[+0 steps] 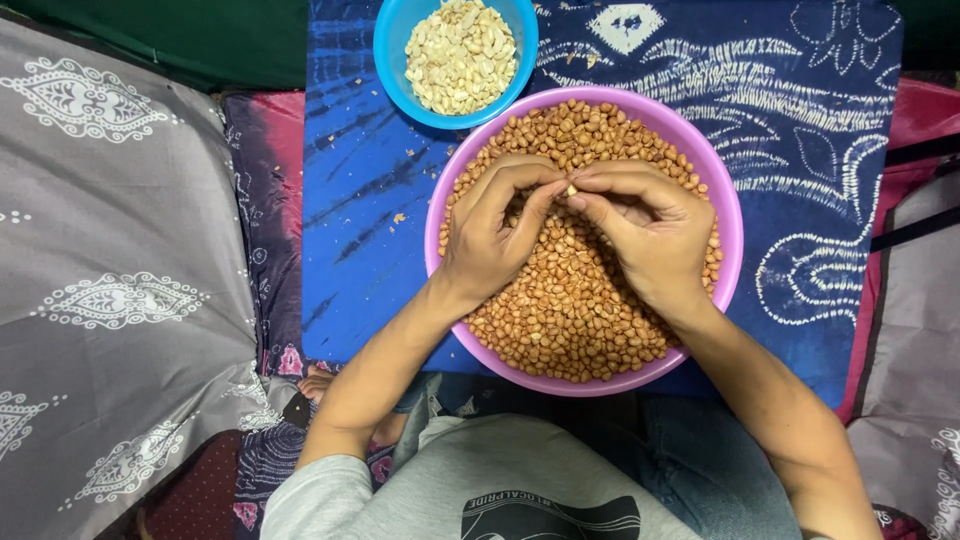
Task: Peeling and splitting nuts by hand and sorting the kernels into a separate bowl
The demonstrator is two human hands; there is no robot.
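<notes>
Pale peanut (571, 190) pinched between left hand (495, 235), right hand (650, 235) — over pink bowl (436, 200)

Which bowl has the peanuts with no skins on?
The small blue plastic bowl at the top: its peanuts are pale and bare. The big pink plastic bowl under both hands holds reddish-brown, skin-on ones.

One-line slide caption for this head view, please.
Both hands, left hand and right hand, pinch one peanut over a pink bowl of unpeeled peanuts; blue bowl holds peeled ones.
</notes>
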